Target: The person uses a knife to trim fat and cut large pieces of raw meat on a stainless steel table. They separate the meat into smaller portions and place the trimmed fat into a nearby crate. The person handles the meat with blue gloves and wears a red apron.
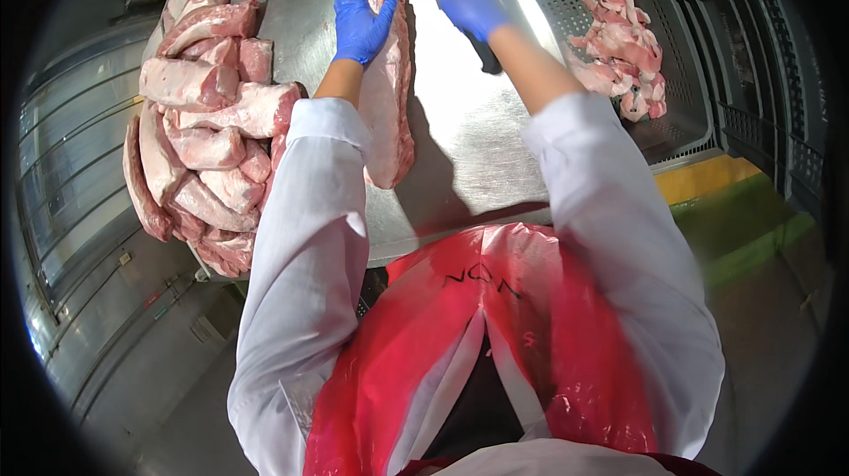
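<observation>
A long pork loin (387, 127), pale with fat and pink along its edge, lies lengthwise on the steel table (482, 144). My left hand (361, 25), in a blue glove, rests on its upper part with the fingers spread. To the right of the loin, my blue-gloved right hand (473, 6) is closed around a knife (485, 55). The black handle sticks out below that hand. Motion smears the hand and the blade, so I cannot tell whether the blade touches anything.
Several pork loin pieces (190, 85) are piled along the table's left side. A dark perforated crate (681, 127) at the right holds pale pink meat trimmings (623, 47). More dark crates (752, 43) stand beyond it. Yellow and green surfaces (734, 220) show below.
</observation>
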The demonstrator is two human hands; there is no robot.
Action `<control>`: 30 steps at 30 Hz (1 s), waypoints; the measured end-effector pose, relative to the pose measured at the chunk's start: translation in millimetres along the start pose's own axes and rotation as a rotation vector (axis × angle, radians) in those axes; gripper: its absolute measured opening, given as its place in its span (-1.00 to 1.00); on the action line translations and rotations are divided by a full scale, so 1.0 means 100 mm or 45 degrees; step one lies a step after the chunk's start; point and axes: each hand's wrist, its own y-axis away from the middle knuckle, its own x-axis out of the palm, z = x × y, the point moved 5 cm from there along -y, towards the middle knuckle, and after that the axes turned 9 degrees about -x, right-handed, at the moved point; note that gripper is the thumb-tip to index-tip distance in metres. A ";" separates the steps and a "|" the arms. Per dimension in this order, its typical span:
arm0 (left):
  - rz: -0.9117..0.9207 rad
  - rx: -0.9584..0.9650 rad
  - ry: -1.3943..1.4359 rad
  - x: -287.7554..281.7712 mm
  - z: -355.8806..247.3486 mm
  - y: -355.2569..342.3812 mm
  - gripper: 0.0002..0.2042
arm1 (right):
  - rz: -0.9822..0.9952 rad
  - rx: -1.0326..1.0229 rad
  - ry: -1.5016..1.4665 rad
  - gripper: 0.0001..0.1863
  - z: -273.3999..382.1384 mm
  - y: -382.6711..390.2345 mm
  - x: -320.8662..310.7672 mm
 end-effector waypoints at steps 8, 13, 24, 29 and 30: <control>0.030 0.194 0.028 0.04 0.05 0.04 -0.22 | -0.011 -0.068 -0.077 -0.23 0.37 -0.55 -0.01; 0.025 0.225 0.068 0.10 -0.01 -0.05 -0.23 | -0.621 -0.452 0.212 -0.29 -0.24 -0.41 0.75; -0.024 0.308 0.047 0.02 -0.01 0.10 -0.31 | 0.029 -0.026 0.121 -0.23 0.48 -0.38 0.30; 0.007 0.309 0.000 0.04 -0.06 0.07 -0.32 | -0.563 -0.441 0.318 -0.25 0.00 -0.63 0.81; -0.002 0.394 -0.086 -0.04 -0.16 0.05 -0.37 | -0.304 -0.253 0.199 -0.27 0.19 -0.63 0.66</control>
